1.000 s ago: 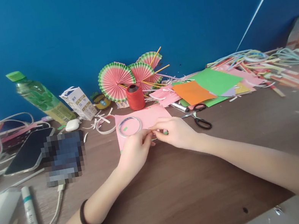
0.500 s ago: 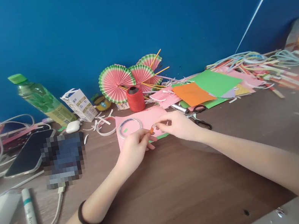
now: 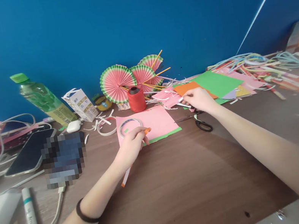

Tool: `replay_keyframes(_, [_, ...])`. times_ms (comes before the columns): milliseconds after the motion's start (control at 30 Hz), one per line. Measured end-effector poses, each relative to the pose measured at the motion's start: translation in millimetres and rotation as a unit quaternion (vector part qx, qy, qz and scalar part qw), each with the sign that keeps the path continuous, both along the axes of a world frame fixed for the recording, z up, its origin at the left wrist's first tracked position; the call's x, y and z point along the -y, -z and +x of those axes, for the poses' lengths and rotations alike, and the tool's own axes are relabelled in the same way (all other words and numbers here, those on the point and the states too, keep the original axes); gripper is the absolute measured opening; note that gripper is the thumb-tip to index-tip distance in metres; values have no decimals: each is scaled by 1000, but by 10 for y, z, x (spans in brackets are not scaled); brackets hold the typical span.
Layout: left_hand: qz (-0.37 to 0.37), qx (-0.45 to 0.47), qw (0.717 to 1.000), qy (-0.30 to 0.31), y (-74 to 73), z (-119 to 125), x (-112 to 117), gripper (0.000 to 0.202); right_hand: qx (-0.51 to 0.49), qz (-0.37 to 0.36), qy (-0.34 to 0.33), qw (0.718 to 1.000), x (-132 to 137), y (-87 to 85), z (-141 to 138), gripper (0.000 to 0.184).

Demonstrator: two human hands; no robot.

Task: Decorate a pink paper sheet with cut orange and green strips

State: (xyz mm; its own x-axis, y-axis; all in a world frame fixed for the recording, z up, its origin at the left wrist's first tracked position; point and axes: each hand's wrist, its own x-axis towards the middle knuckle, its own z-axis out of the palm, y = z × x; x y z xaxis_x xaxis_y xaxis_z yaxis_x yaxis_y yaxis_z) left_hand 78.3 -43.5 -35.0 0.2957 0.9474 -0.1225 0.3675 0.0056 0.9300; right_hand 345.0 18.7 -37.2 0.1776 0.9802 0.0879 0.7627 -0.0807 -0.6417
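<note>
My left hand [image 3: 133, 143] is closed on a narrow orange strip [image 3: 126, 178], whose orange tip shows past the fingertips and whose whitish lower end hangs below the palm. Under and behind this hand lies a pink sheet [image 3: 159, 120] with a green edge, bearing a roll of clear tape [image 3: 129, 120]. My right hand [image 3: 199, 100] reaches to the orange paper [image 3: 188, 87], fingertips pinched by some whitish, slender pieces; what they hold is unclear. Black-handled scissors [image 3: 204, 125] lie just below it, partly covered.
Behind stand a red thread spool [image 3: 136, 100] and pink-green pleated paper fans [image 3: 118, 84]. Green paper [image 3: 216, 82] and a strip pile [image 3: 262, 63] lie right. On the left are a bottle [image 3: 43, 100], a small carton [image 3: 81, 105], a phone [image 3: 31, 152] and a marker [image 3: 30, 216].
My right hand has parted from the left and moved right, over to the orange paper and scissors. The left hand stays near its place, still pinching the orange strip, more of which shows.
</note>
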Motion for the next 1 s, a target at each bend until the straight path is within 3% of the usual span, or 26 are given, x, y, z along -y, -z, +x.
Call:
replay_keyframes(100, [-5, 19, 1000, -4, -20, 2, -8, 24, 13, -2, 31, 999, 17, -54, 22, 24])
replay_keyframes(233, [-14, 30, 999, -6, -32, 3, 2, 19, 104, 17, 60, 993, 29, -104, 85, 22])
replay_keyframes(367, [-16, 4, 1000, -1, -30, -9, 8, 24, 122, 39, 24, 991, -9, -47, 187, 13])
replay_keyframes(500, [-21, 34, 999, 11, -5, -29, -14, 29, 101, 90, -11, 991, -20, -42, 141, 17])
replay_keyframes(733, [-58, 104, 992, 47, -26, -17, -6, 27, 1, 186, -163, 969, 220, -236, -360, 19])
replay_keyframes(900, [-71, 102, 989, 79, -48, 19, 40, 23, -52, 174, -320, 930, 480, -199, -699, 24])
replay_keyframes(1000, [-50, 91, 992, 76, -46, 33, 69, 19, -61, 154, -376, 912, 586, -146, -817, 26])
